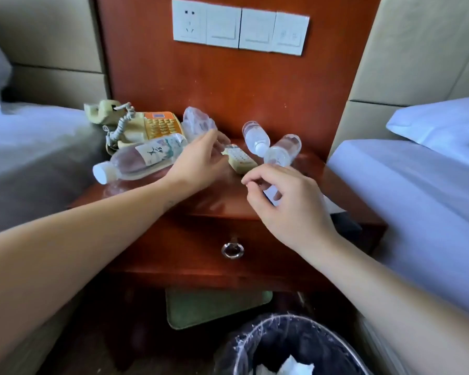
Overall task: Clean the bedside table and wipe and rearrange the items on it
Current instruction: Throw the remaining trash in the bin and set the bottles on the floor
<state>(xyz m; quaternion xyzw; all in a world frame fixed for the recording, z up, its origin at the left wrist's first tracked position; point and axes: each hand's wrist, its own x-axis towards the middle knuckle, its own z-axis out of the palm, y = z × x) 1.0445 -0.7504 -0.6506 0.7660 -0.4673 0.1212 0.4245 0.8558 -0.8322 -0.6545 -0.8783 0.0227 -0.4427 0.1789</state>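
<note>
- The remote (241,162), a cream keypad unit, lies flat near the middle of the bedside table (222,204) and serves as the reference here.
- The left hand (198,163) reaches in from the left of the remote. Its fingers are stretched out and relaxed over the remote's far end, and whether they touch it cannot be told.
- The right hand (287,204) hovers just in front of the remote and to its right. Its fingers are loosely curled with thumb and forefinger close together, and they grasp nothing visible.
- Left of the remote a large labelled bottle (141,158) lies on its side, white cap pointing to the table's front-left.
- Behind that bottle, far left of the remote, sits a telephone (146,125) with an orange keypad and a coiled cord.
- Behind the remote lies crumpled clear plastic (197,121).
- Right of the remote two small clear bottles (255,136) (283,150) lie tipped over, touching each other.
- Below the remote, on the floor, stands a lined waste bin (295,345).
</note>
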